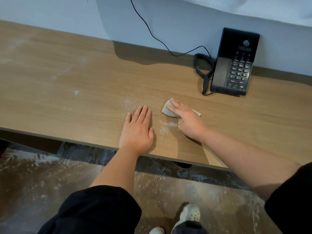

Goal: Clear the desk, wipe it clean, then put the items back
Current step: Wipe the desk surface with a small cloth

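Observation:
A wooden desk (pixel 67 78) runs along a pale wall. White powder (pixel 130 103) is scattered over its middle and left. My right hand (pixel 186 118) presses a small grey cloth (pixel 168 109) flat against the desk with straight fingers. Part of the cloth is hidden under my palm. My left hand (pixel 137 130) lies flat on the desk near the front edge, fingers straight, holding nothing. A streak of powder (pixel 166 126) lies between the two hands.
A black desk phone (pixel 234 63) with a coiled cord (pixel 203 73) stands at the back right against the wall, its thin cable (pixel 152 33) running up the wall. The floor (pixel 50 183) below the desk is streaked with white dust.

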Tool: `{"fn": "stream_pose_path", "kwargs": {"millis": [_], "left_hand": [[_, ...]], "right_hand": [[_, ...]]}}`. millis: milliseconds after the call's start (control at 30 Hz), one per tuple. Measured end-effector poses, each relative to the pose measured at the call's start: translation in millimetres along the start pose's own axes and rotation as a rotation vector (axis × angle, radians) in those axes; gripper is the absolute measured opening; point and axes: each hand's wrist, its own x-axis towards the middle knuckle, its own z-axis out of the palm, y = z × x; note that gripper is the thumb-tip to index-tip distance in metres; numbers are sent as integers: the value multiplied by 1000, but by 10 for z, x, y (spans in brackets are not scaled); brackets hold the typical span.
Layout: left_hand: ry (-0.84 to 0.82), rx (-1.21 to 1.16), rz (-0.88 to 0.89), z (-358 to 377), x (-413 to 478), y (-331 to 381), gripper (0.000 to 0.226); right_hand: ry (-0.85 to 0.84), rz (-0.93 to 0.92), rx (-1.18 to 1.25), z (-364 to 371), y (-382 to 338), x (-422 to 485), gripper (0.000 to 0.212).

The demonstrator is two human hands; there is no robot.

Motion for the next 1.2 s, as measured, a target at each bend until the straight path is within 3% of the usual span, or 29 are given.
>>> {"fn": "stream_pose_path", "kwargs": {"millis": [67,200,333,433,633,733,800,900,1200], "left_hand": [[-4,6,4,-6,-1,-4,64],[-11,9,2,3,8,-16,64],[-25,10,5,0,4,-8,64],[-49,19,3,-8,0,-1,66],[-40,-11,77,-109,173,-83,85],[10,-14,80,-274,507,-241,85],[24,19,52,-364,756,-397,87],[53,4,-12,-425,1050,-619,82],[32,13,8,-285,1263,-882,81]], "right_hand": [[4,12,55,-103,-29,55,67],[273,236,81,-351,159,415,63],[221,250,-189,-222,237,590,67],[226,225,-201,-75,93,541,73],[82,100,23,0,-153,490,69],[224,220,279,-141,-111,621,59],[380,326,320,-288,31,833,54],[473,419,234,-463,227,1223,56],[318,467,-141,-427,301,2013,69]]}}
